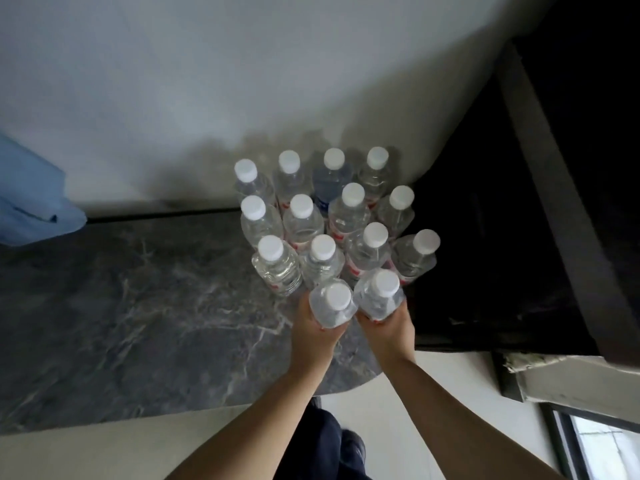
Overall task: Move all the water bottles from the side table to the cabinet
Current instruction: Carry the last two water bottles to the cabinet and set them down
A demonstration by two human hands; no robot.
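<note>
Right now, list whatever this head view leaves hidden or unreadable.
- Left hand and right hand: fingers hidden behind the two held bottles.
- Whether those bottles touch the marble surface: bases hidden.
- Red labels: blurred, unreadable.
- Blue object: cut by left edge.
- Dark area, right: too dark.

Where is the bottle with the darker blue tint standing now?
In the head view, the blue-tinted bottle stands in the back row of the cluster on the dark marble top, against the wall, third from the left.
</note>
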